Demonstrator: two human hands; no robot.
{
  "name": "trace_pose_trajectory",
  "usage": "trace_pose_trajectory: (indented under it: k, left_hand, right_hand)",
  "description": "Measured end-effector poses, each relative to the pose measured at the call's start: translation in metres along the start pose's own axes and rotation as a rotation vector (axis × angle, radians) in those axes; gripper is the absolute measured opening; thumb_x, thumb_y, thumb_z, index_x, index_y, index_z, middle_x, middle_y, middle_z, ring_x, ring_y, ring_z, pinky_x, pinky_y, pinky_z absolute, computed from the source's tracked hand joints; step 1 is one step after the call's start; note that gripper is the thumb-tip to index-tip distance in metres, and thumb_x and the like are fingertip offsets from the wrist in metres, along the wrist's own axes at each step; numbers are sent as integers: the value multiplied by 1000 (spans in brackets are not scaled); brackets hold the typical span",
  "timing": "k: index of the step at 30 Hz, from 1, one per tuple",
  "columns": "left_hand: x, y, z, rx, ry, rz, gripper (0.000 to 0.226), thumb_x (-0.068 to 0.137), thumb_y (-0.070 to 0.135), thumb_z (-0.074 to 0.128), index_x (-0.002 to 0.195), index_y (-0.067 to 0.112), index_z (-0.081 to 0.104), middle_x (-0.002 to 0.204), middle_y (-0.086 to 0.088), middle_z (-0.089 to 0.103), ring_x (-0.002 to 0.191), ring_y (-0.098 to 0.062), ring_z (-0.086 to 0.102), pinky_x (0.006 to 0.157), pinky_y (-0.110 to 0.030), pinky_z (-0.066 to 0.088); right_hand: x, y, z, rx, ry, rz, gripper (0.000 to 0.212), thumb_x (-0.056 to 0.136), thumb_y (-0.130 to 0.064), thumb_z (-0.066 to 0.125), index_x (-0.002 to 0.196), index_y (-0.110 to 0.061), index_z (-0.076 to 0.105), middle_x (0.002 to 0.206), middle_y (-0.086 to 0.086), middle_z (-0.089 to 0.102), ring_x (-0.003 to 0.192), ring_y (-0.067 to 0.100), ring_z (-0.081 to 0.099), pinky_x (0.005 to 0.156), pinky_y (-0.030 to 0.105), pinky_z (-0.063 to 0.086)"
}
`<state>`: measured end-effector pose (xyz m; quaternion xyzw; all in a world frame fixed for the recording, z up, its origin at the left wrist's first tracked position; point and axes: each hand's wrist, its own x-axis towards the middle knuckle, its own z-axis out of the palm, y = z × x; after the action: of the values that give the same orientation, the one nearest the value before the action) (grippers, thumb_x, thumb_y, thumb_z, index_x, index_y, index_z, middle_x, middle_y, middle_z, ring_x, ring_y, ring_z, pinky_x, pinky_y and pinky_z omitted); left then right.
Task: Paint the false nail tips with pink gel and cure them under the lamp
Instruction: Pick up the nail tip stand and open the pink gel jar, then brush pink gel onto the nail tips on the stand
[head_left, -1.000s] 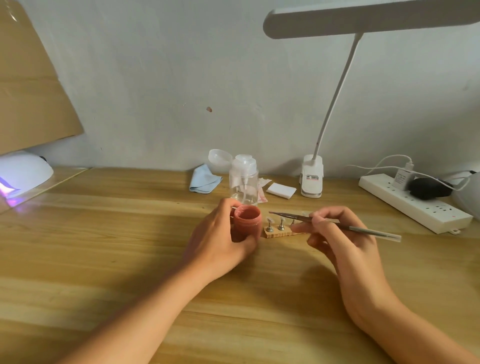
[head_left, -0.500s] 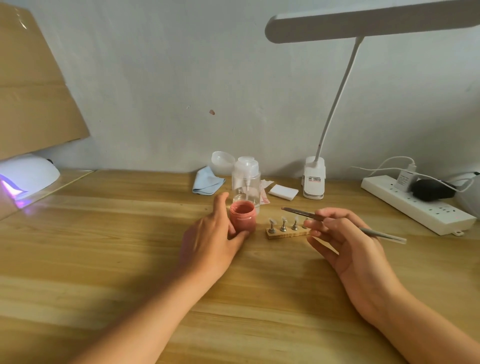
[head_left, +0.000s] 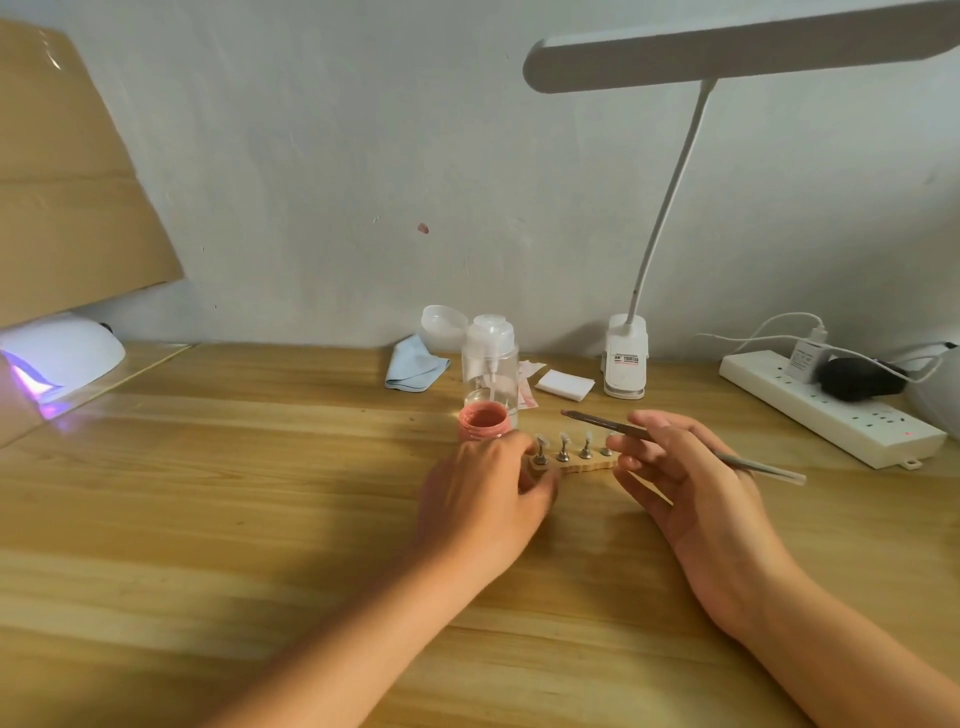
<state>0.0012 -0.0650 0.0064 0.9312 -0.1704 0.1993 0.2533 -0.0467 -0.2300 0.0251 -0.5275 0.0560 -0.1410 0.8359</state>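
An open jar of pink gel stands on the wooden desk. Just right of it lies a small wooden holder with several clear nail tips on metal pegs. My left hand pinches the holder's left end between fingers and thumb, no longer touching the jar. My right hand grips a thin grey brush, its tip hovering above the nail tips and pointing left. The right end of the holder is hidden behind my right fingers. The white curing lamp glows purple at the far left.
Behind the jar stand a clear pump bottle, a loose cap, a blue cloth and white pads. A clip-on desk lamp reaches overhead. A power strip with plugs lies at the right. Cardboard leans at the left.
My left hand let go of the pink gel jar and moved right to the holder's left end. My right hand with the brush shifted slightly right and up.
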Motion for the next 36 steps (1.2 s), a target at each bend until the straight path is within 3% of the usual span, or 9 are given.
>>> trace_pose_trajectory:
  k: [2,6,10,15,21,25,29,33,36]
  left_hand:
    - [3,-2,6,3,-17,-42,30,93,52,58,114,32,65,91,13,71,88,-12,66,69,-29,49]
    - [7,-6,13,-1,-21,-101,29,93,53,56,108,31,67,90,12,69,87,-14,65,63,-27,41]
    - [16,-1,19,-40,-66,-160,25,93,51,57,108,32,63,92,11,68,91,-16,65,69,-30,48]
    - [18,2,17,-66,-27,-154,14,91,41,63,96,35,52,82,11,63,79,-12,61,50,-24,30]
    - [19,0,17,-73,-41,-127,14,93,45,61,98,32,59,77,12,61,75,-11,58,49,-24,29]
    - [19,0,17,-59,-18,-98,18,92,46,62,103,31,64,75,12,60,76,-12,60,51,-24,32]
    - [17,2,16,-56,9,-67,14,93,41,64,103,31,62,78,11,63,79,-14,62,54,-26,33]
    - [14,4,14,8,47,9,10,96,38,60,101,29,60,84,9,67,80,-15,61,54,-28,34]
    - [10,5,12,-70,54,125,9,93,39,64,96,31,63,79,14,63,72,-5,57,55,-21,37]
  right_hand:
    - [1,0,-1,10,7,17,11,89,-17,65,94,-9,70,86,15,74,76,16,67,94,39,53]
    - [4,1,-2,27,19,41,10,92,-16,62,93,-9,69,89,16,74,78,16,66,96,40,52]
    - [6,0,-4,41,4,48,20,86,-19,66,102,-8,70,97,16,75,86,17,70,97,40,51]
    - [5,-3,-5,52,-12,63,37,65,-30,71,97,-12,72,102,14,75,93,19,72,96,38,51]
    - [6,-3,-8,81,14,84,32,70,-29,72,98,-12,71,96,12,76,87,17,71,94,37,52]
    - [8,-2,-8,81,32,111,10,85,-18,68,91,-10,70,86,11,71,82,18,66,97,39,52]
    - [7,-3,-7,82,24,117,5,87,-12,66,90,-9,68,91,16,63,78,16,65,95,37,53]
    - [8,-3,-7,75,-3,106,18,82,-15,68,99,-9,68,93,15,68,80,17,68,92,35,55]
    - [8,-5,-9,68,-38,93,37,70,-25,69,104,-10,69,97,14,75,85,18,71,90,34,53]
